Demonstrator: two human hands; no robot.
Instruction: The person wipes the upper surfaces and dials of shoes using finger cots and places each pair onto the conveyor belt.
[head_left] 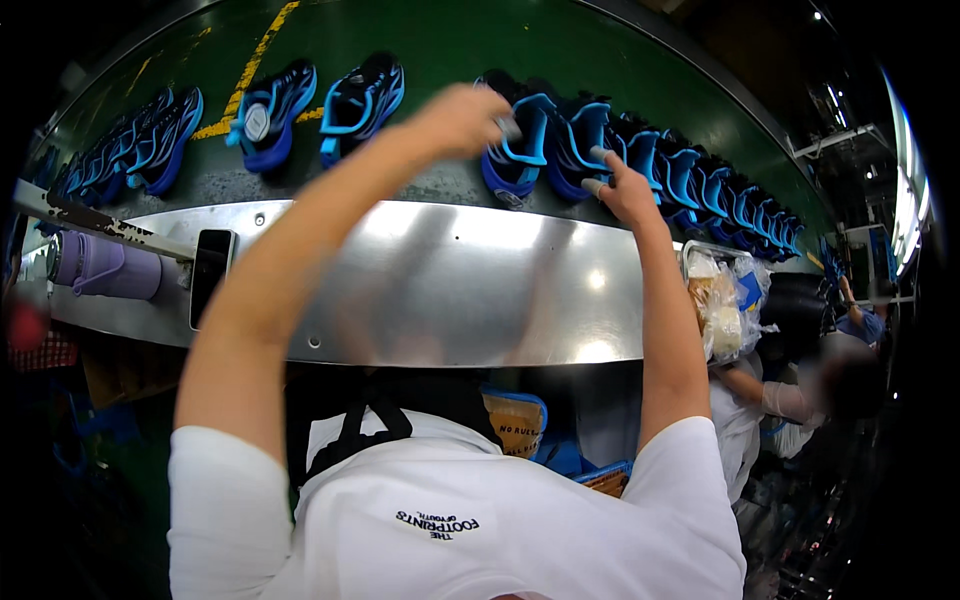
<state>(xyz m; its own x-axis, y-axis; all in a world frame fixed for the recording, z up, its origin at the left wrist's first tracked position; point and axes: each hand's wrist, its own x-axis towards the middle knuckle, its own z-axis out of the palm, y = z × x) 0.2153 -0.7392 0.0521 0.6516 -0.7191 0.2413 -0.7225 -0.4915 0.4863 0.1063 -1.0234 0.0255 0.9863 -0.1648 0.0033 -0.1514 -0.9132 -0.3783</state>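
Observation:
My left hand (462, 120) is raised over the green belt beside a black and blue sneaker (518, 150). Its fingers are curled in and a little blurred; a greyish patch shows at their tips, and I cannot make out whether it is a held thing or finger covers. Pale covers sit on the thumb and forefinger of my right hand (628, 190). Those two fingers are spread apart at the heel side of the neighbouring sneaker (580, 150), close to or touching it. Both sneakers stand with their light blue collars towards me.
More sneakers (715, 190) line the green belt (450, 40) to the right. Two sneakers (362, 105) stand left of my hands, others farther left. On the steel ledge (450, 290) are a purple bottle (120, 268), a phone (211, 275) and a tray of plastic bags (722, 300). A co-worker's arm (780, 395) shows at right.

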